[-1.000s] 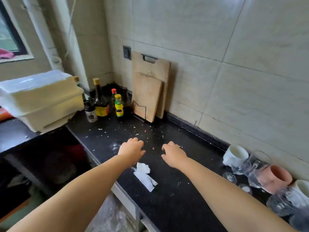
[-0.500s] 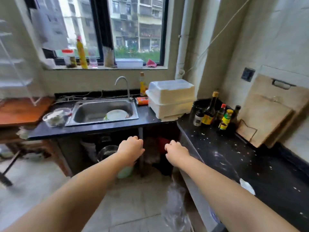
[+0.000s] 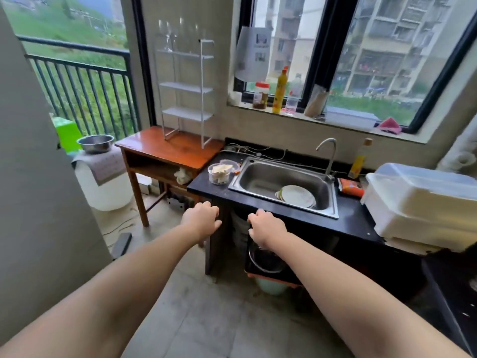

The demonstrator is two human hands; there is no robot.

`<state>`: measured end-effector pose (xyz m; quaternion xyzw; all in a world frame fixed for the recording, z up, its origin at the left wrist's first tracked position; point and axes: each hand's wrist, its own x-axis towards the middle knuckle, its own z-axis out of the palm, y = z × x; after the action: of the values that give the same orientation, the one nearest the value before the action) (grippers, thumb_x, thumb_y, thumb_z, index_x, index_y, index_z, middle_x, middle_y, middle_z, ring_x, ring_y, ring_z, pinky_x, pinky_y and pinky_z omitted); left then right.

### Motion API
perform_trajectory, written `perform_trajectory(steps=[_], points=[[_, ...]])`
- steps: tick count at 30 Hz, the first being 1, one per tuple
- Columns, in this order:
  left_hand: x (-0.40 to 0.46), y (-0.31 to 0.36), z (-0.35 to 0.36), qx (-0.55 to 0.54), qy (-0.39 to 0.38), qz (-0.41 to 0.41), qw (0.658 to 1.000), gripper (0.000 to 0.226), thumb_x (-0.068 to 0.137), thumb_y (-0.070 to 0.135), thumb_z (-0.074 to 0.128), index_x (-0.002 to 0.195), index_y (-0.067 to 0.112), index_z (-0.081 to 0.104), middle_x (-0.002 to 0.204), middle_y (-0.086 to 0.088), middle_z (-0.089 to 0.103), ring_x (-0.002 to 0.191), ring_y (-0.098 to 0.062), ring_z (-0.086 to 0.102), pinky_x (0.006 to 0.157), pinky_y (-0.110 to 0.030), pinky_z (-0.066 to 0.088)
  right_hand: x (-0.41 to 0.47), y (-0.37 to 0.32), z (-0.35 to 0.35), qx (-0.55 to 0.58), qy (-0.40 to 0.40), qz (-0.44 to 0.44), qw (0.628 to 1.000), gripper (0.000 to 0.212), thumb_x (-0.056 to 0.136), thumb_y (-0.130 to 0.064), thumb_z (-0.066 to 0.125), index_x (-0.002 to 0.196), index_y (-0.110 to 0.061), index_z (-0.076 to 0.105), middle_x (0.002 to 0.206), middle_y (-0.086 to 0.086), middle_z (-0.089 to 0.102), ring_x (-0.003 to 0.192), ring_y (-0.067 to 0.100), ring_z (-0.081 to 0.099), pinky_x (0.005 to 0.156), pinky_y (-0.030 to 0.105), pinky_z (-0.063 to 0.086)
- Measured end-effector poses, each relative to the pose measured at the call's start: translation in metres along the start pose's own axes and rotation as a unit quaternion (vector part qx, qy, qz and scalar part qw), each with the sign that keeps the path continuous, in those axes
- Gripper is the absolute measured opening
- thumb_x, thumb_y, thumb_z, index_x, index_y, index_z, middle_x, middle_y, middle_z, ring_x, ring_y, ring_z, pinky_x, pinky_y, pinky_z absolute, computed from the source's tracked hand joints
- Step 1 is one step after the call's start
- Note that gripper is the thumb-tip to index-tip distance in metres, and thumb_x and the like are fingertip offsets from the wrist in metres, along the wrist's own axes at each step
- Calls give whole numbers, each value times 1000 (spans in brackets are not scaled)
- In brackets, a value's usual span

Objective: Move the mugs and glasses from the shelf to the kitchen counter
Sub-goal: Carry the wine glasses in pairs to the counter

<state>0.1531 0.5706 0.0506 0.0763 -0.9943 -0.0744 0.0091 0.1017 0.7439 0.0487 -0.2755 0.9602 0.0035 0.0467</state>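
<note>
A white wire shelf (image 3: 185, 89) stands on a brown wooden table (image 3: 167, 148) at the back left, by the balcony door. Several clear stemmed glasses (image 3: 169, 32) stand on its top tier; the lower tiers look bare. My left hand (image 3: 202, 219) and my right hand (image 3: 265, 227) are stretched out in front of me over the floor, well short of the shelf. Both hang with fingers loosely curled and hold nothing. The black kitchen counter (image 3: 351, 215) runs to the right of the table.
A steel sink (image 3: 278, 177) with plates (image 3: 296, 196) is set in the counter, a clear container (image 3: 219, 173) at its left. A white box (image 3: 423, 202) sits at the right. Bottles line the windowsill (image 3: 281, 91). A grey wall (image 3: 38, 177) stands close at my left.
My view has swung left from the counter with the mugs and glasses, past the sink, to the shelf on the wooden table. Both hands stay out in front, holding nothing.
</note>
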Motion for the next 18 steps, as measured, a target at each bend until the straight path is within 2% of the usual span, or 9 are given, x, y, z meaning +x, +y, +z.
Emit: perform_trajectory(steps=[3, 10, 14, 18], points=[[37, -31, -9, 15, 14, -17, 1000, 32, 92, 41, 51, 112, 17, 60, 110, -5, 60, 99, -23, 59, 84, -39, 54, 58, -13, -5, 3, 7, -35, 999, 33, 96, -24, 44, 125, -10, 51, 129, 14, 47, 121, 35, 47, 92, 46, 44], [131, -90, -53, 46, 57, -57, 996, 35, 95, 38, 47, 117, 13, 57, 117, -9, 55, 114, -27, 54, 88, -40, 48, 194, -34, -48, 3, 30, -89, 996, 40, 95, -24, 43, 131, -8, 48, 135, 18, 49, 121, 36, 52, 95, 42, 45], [180, -137, -79, 37, 73, -81, 993, 35, 94, 37, 48, 117, 13, 58, 116, -8, 55, 114, -27, 52, 84, -39, 47, 273, -54, -71, 6, 45, -111, 993, 34, 97, -26, 41, 124, -10, 52, 128, 15, 51, 117, 35, 54, 90, 42, 45], [226, -191, -102, 37, 103, -94, 990, 33, 94, 36, 48, 114, 12, 59, 112, -8, 57, 106, -26, 56, 75, -35, 44, 340, -82, -92, 27, 52, -119, 991, 32, 96, -27, 45, 123, -11, 52, 125, 13, 50, 113, 35, 56, 86, 40, 47]])
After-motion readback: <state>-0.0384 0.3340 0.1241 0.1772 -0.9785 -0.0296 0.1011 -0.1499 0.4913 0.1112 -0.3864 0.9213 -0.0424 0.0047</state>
